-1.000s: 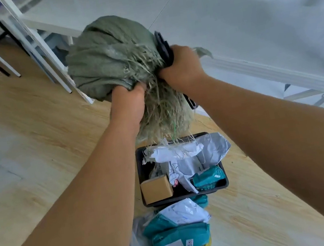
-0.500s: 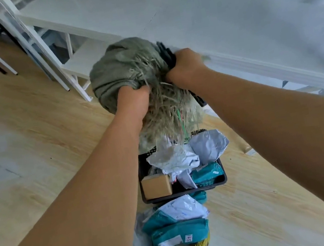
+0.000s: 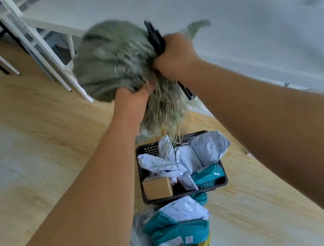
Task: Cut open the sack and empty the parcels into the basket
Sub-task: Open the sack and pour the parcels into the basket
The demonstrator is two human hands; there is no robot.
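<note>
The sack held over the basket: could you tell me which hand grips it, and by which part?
Both hands grip the sack at its frayed end: left hand, right hand, which also holds a black tool.

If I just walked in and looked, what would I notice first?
First, the big green sack, blurred, held up high by the left hand and the right hand, with frayed strings hanging from its open end. Right below sits a black basket full of white, grey and teal parcels plus a small brown box. More teal parcels lie on the wooden floor just in front of it.
</note>
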